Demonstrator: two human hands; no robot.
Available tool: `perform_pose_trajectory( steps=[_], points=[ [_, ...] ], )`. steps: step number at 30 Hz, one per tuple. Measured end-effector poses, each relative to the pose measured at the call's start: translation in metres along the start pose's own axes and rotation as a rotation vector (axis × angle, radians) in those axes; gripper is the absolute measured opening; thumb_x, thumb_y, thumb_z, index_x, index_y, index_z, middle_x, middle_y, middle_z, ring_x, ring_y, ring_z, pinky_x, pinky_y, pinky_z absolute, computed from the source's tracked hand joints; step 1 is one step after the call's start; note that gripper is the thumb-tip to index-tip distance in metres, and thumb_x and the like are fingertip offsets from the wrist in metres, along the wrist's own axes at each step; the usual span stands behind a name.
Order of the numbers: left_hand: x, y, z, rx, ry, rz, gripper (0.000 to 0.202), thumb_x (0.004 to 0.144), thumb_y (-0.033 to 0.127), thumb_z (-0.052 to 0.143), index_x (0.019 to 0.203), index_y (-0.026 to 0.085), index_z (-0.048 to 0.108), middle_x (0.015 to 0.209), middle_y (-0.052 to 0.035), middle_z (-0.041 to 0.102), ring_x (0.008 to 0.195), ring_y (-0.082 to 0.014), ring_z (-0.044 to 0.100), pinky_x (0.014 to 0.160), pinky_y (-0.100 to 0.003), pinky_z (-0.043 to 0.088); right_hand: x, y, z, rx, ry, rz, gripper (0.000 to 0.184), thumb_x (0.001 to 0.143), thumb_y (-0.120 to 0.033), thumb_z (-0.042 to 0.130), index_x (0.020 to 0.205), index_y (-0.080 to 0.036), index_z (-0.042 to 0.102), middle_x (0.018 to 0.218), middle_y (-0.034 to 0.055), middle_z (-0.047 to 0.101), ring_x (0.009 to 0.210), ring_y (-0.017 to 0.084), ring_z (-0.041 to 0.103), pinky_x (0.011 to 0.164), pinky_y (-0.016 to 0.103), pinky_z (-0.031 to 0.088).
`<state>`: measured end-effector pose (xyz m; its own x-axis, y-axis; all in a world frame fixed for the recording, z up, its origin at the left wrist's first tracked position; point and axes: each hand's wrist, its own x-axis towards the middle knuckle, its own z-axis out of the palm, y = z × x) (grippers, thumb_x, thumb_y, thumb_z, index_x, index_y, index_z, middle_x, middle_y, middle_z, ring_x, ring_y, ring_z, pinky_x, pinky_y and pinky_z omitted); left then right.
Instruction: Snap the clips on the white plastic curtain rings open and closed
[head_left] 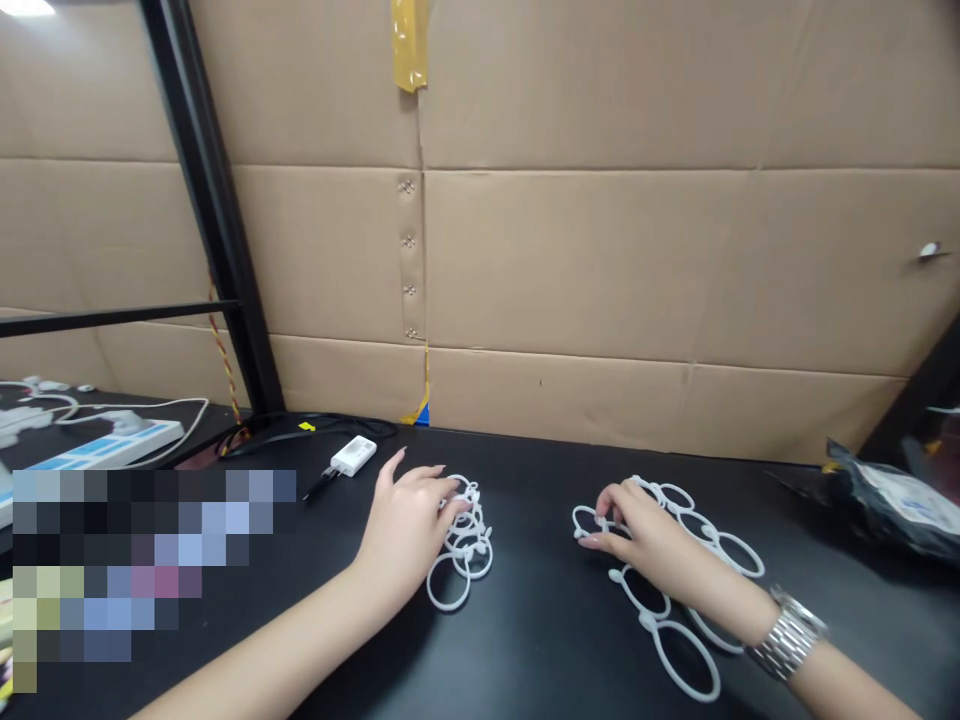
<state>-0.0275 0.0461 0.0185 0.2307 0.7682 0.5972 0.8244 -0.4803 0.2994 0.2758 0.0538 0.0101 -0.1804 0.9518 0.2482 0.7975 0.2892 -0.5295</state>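
On the black tabletop lies an overlapping bunch of thin white loops (448,606), each with a small knob, like closed ties. My left hand (409,520) is over the bunch's left side, thumb and index fingertip close together on a loop, other fingers spread. To the right, my right hand (634,525) pinches a single white loop (581,512) between thumb and fingertips. More white loops (712,690) lie in overlapping rows around and beneath my right hand and forearm, which partly hide them. A silver metal watch (791,635) is on my right wrist.
Cardboard (570,260) walls the back. A white plug adapter (354,456) with a black lead lies left of centre. Further left are a power strip (150,440) and a black metal post (217,210). A black plastic package (885,500) sits at the right.
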Motion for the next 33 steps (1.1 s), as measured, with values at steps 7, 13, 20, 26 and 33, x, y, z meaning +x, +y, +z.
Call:
perform_pose_trajectory(
  steps=[7,13,20,26,33],
  points=[
    [0.004,0.000,-0.004,-0.007,0.005,-0.075,0.021,0.083,0.027,0.059,0.100,0.020,0.067,0.101,-0.0060,0.073,0.099,-0.0243,0.065,0.098,-0.048,0.037,-0.001,0.020,-0.003,-0.024,-0.071,0.008,0.031,0.067,-0.047,0.071,0.063,-0.021,0.055,0.070,0.0014,0.052,0.059,0.017,0.048,0.058,0.033,0.037],
    [0.001,0.011,-0.011,-0.052,0.036,-0.073,0.034,0.089,0.026,0.049,0.120,0.016,0.055,0.113,-0.0099,0.066,0.106,-0.0238,0.060,0.092,-0.044,0.045,0.001,0.023,-0.001,0.052,-0.059,0.003,0.027,0.069,-0.040,0.071,0.057,-0.021,0.056,0.068,0.0019,0.051,0.060,0.017,0.047,0.060,0.034,0.035],
    [-0.005,0.019,-0.008,-0.104,0.023,-0.016,0.036,0.091,0.024,0.045,0.126,0.017,0.051,0.124,-0.0104,0.059,0.117,-0.0231,0.053,0.099,-0.044,0.041,0.002,-0.010,-0.021,0.256,-0.060,0.036,0.026,0.078,-0.044,0.064,0.067,-0.021,0.058,0.067,0.0004,0.051,0.060,0.015,0.042,0.057,0.030,0.033],
    [-0.023,0.039,-0.006,-0.211,-0.109,0.060,0.035,0.092,0.027,0.045,0.126,0.021,0.052,0.121,-0.0067,0.063,0.112,-0.0204,0.058,0.095,-0.039,0.048,-0.015,-0.054,-0.007,1.098,-0.308,0.121,0.018,0.083,-0.035,0.061,0.078,-0.018,0.057,0.074,-0.0012,0.050,0.060,0.010,0.042,0.059,0.024,0.036],
    [-0.041,0.052,0.008,-0.346,-0.173,0.108,0.037,0.089,0.020,0.047,0.126,0.017,0.053,0.125,-0.0102,0.060,0.116,-0.0226,0.056,0.096,-0.043,0.047,-0.032,-0.082,0.030,1.387,-0.546,0.129,0.020,0.082,-0.031,0.066,0.075,-0.014,0.057,0.072,0.0011,0.058,0.050,0.005,0.041,0.049,0.019,0.030]
  ],
)
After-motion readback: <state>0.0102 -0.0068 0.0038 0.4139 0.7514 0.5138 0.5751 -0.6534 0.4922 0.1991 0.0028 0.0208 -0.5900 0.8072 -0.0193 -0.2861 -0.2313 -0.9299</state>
